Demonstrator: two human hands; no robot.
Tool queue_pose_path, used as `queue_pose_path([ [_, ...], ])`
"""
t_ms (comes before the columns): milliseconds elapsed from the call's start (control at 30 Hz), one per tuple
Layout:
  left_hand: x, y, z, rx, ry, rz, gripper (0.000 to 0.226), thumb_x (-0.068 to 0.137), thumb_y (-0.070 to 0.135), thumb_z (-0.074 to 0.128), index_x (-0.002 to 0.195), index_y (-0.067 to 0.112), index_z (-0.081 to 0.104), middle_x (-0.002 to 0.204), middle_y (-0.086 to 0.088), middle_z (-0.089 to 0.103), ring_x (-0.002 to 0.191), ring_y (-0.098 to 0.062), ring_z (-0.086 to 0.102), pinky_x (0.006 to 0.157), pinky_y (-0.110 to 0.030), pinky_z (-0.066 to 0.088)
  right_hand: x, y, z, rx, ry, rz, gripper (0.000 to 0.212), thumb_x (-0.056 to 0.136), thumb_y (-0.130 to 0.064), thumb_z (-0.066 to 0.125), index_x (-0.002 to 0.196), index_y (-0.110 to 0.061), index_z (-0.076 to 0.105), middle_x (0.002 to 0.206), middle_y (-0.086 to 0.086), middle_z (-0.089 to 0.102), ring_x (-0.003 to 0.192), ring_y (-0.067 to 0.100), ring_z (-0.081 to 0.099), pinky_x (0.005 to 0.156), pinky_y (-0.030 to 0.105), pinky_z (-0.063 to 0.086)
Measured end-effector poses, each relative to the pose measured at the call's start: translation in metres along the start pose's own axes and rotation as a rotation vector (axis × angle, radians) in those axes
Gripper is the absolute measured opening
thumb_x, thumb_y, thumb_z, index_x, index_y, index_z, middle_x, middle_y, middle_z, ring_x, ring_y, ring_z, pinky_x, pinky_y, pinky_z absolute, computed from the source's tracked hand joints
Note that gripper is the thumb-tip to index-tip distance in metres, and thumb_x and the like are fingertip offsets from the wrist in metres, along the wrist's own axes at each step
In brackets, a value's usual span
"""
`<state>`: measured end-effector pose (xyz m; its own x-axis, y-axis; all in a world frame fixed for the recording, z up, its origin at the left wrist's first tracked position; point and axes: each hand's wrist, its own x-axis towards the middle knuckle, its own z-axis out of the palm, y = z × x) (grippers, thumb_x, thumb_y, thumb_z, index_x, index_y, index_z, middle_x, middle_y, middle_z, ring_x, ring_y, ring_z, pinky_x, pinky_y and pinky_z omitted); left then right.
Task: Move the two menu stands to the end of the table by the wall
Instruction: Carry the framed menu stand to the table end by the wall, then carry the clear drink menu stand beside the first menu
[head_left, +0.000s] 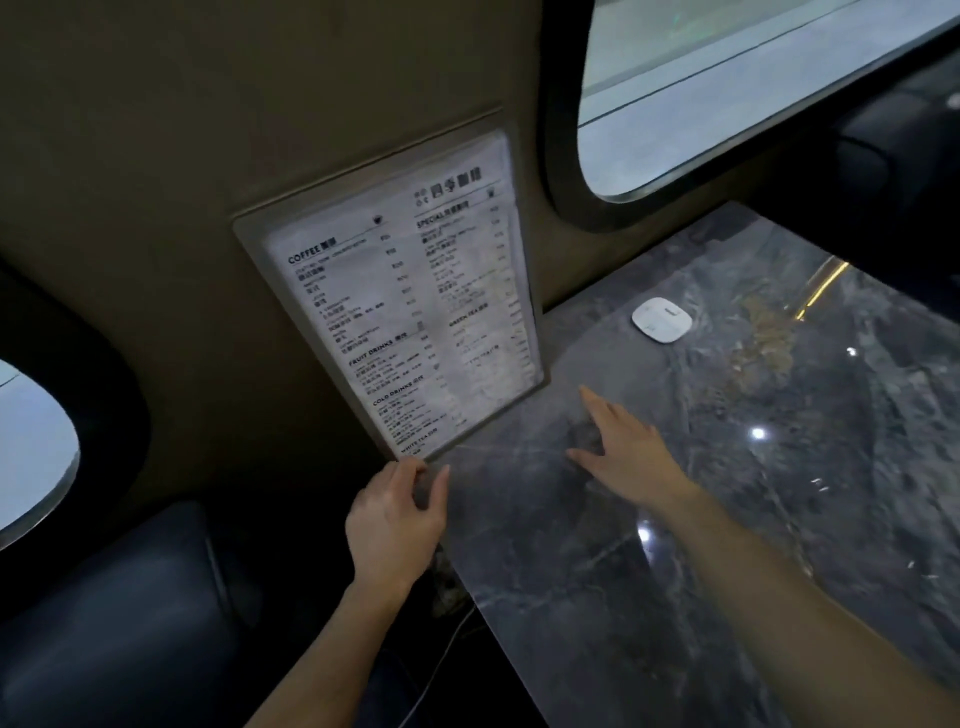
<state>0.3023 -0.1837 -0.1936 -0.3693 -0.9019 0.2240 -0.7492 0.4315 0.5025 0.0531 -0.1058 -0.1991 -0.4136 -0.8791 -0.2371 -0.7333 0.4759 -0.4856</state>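
The menu stand (400, 312), a flat clear sheet with rounded corners over white printed pages, stands at the wall end of the table (727, 493), leaning on the wall (234, 130). The left hand (395, 519) pinches its near corner. The right hand (623, 447) rests flat, fingers apart, on the glossy grey marble. A white rounded-square puck (661, 318) lies farther along; a window (727, 93) is above.

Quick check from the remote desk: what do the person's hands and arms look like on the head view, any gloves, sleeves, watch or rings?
Both hands are bare, no gloves. The left hand and right hand show no rings that I can make out, though the picture is dim and a bit blurred. Both forearms are uncovered down to the frame edge, with no sleeve, watch or wristband in view.
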Motion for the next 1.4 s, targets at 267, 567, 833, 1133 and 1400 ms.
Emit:
queue_pose_path([
  [267, -0.009, 0.078, 0.041, -0.012, -0.214, 0.166, 0.036, 0.082, 0.049, 0.054, 0.099, 0.018, 0.061, 0.099, -0.004, 0.068, 0.091, -0.024, 0.062, 0.072, -0.036, 0.051, -0.081, 0.056, -0.025, -0.074, 0.202, 0.116, 0.063, 0.086, -0.040, 0.053, 0.139, -0.018, 0.027, 0.138, 0.011, 0.045, 0.121, 0.031, 0.044, 0.098, 0.043, 0.035],
  [567, -0.061, 0.187, 0.079, -0.171, -0.356, 0.461, 0.031, 0.081, 0.044, 0.059, 0.099, 0.019, 0.062, 0.101, -0.007, 0.069, 0.096, -0.027, 0.063, 0.079, -0.038, 0.050, -0.209, 0.127, -0.060, -0.017, 0.439, 0.368, 0.053, 0.085, -0.035, 0.056, 0.130, -0.013, 0.041, 0.127, 0.016, 0.054, 0.116, 0.033, 0.051, 0.095, 0.042, 0.041],
  [833, -0.122, 0.283, 0.105, -0.291, -0.526, 0.754, 0.032, 0.082, 0.038, 0.060, 0.100, 0.013, 0.061, 0.099, -0.012, 0.069, 0.096, -0.029, 0.062, 0.081, -0.041, 0.050, -0.323, 0.172, -0.069, -0.047, 0.603, 0.619, 0.041, 0.086, -0.035, 0.053, 0.123, -0.016, 0.049, 0.125, 0.011, 0.057, 0.113, 0.027, 0.052, 0.089, 0.035, 0.040],
  [1133, -0.188, 0.375, 0.113, -0.354, -0.711, 0.929, 0.035, 0.084, 0.041, 0.056, 0.108, 0.016, 0.058, 0.108, -0.011, 0.066, 0.103, -0.028, 0.059, 0.085, -0.037, 0.045, -0.442, 0.204, -0.078, 0.110, 0.751, 0.986, 0.032, 0.088, -0.034, 0.053, 0.113, -0.015, 0.059, 0.109, 0.008, 0.067, 0.099, 0.027, 0.060, 0.079, 0.038, 0.047],
  [1400, -0.205, 0.428, 0.121, -0.330, -0.888, 0.977, 0.038, 0.083, 0.040, 0.055, 0.114, 0.017, 0.051, 0.114, -0.012, 0.061, 0.102, -0.028, 0.057, 0.085, -0.041, 0.049, -0.509, 0.240, -0.092, 0.210, 0.899, 1.139, 0.025, 0.087, -0.020, 0.055, 0.067, -0.005, 0.060, 0.082, 0.027, 0.067, 0.080, 0.039, 0.063, 0.064, 0.040, 0.042],
])
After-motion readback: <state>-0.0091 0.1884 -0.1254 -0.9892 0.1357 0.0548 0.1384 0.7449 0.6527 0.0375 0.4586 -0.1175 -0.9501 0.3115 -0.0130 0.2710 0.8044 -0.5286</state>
